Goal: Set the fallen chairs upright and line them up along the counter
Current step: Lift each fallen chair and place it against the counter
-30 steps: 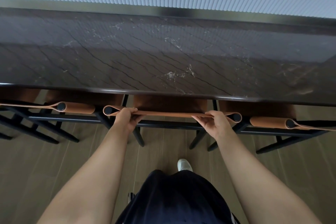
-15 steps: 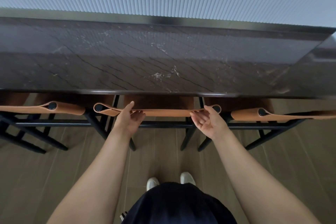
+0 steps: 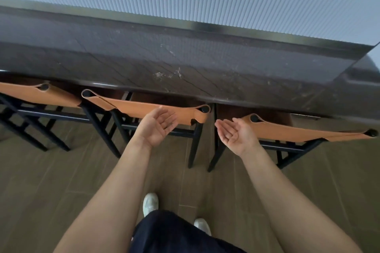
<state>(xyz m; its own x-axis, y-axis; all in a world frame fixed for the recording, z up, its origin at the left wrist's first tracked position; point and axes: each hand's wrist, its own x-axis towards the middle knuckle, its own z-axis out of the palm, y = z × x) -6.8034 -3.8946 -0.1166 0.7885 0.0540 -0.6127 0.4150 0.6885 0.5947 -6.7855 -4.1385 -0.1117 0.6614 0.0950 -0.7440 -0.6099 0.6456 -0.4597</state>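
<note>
Three black-framed chairs with tan leather backs stand upright, tucked side by side under the dark marble counter (image 3: 185, 63). The middle chair (image 3: 131, 107) is straight ahead, the left chair (image 3: 41, 94) and the right chair (image 3: 298, 131) flank it. My left hand (image 3: 157, 127) hovers palm up in front of the middle chair's back, fingers apart, holding nothing. My right hand (image 3: 234, 134) is also palm up and empty, in the gap between the middle and right chairs. Neither hand touches a chair.
A ribbed white wall panel (image 3: 205, 0) rises behind the counter. The counter ends at the right (image 3: 362, 80). Wood-look floor (image 3: 61, 181) spreads behind the chairs, and my two white shoes (image 3: 151, 203) stand on it.
Both hands have let go of the middle chair's leather back and pulled away, turning palm up. The view has shifted, so the chairs sit further left and tilted.
</note>
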